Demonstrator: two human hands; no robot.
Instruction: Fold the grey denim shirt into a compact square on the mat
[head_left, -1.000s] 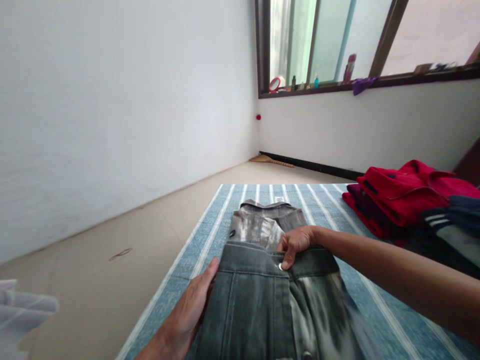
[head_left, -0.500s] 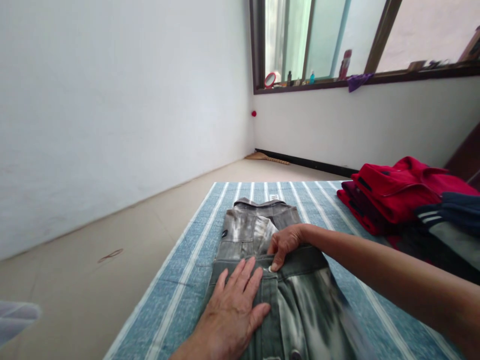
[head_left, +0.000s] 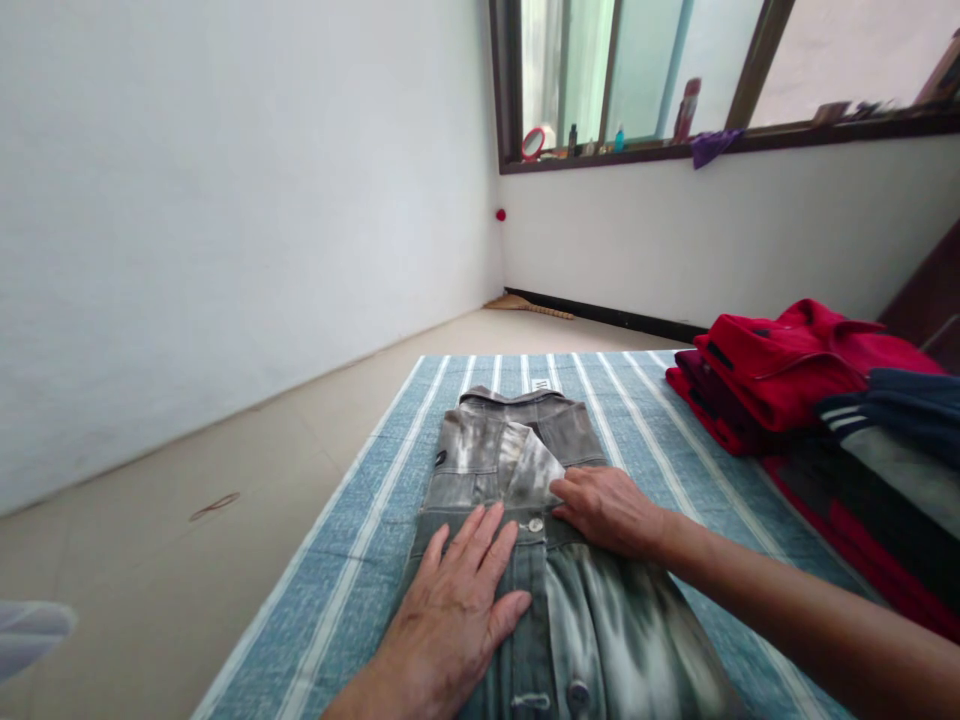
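A grey-green tie-dyed denim jacket lies folded before me, its collar pointing away and its buttoned band laid across the chest. My left hand rests flat on the band and front placket, fingers spread. Curled around the band's right part, close to a pale metal button, is my right hand; its fingertips are partly hidden by the cloth. Beneath the jacket is a blue cover with white stripes.
To the right, folded clothes are piled, with a red garment on top and a navy and grey one beside it. A white wall runs along the left. Bottles and a round mirror stand on the windowsill.
My right hand has shifted slightly right along the band, uncovering the metal button. My left hand stays flat on the jacket. The view has tilted down a little.
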